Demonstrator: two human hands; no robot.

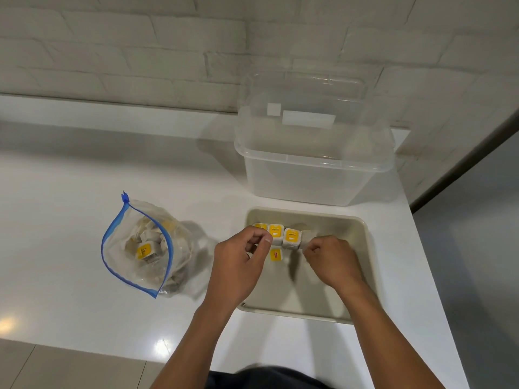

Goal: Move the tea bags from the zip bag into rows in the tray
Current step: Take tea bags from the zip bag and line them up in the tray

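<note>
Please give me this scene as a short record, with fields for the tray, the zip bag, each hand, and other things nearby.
tray: beige tray on the white counter, holding one row of tea bags near its far wall
loose tag: a yellow tag lies just in front of the row
zip bag: open zip bag, left of the tray, with many tea bags inside
left hand: left hand pinches the row's left end
right hand: right hand pinches the row's right end
nearby: clear plastic bin behind the tray

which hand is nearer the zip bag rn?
Left. The left hand is at the tray's left edge, beside the zip bag; the right hand is farther right, over the tray.
</note>
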